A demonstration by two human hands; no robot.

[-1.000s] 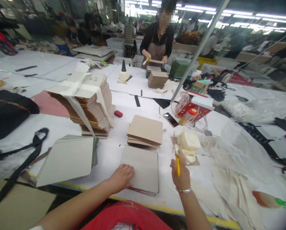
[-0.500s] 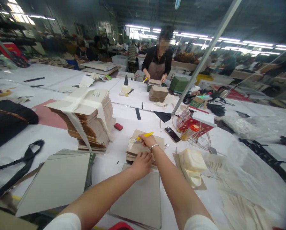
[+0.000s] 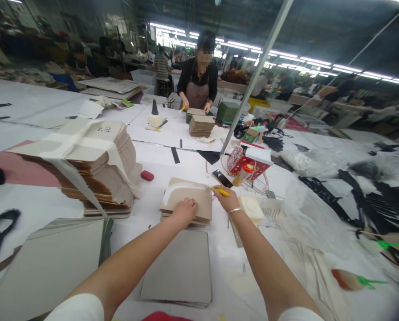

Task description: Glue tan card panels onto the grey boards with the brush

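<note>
Where white paste [image 3: 178, 187] edges a tan board [image 3: 202, 201], the right hand [image 3: 227, 199] pinches a yellow brush [image 3: 222, 191]. The left hand [image 3: 185, 211], loosely spread, rests on top.

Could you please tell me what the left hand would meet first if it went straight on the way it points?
From its place on the tan board, the left hand would probably meet the yellow brush held in the right hand first, though the depth there is hard to judge.

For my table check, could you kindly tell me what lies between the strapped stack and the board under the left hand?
In the head view, a small red object lies between the strapped stack and that brown board.
</note>
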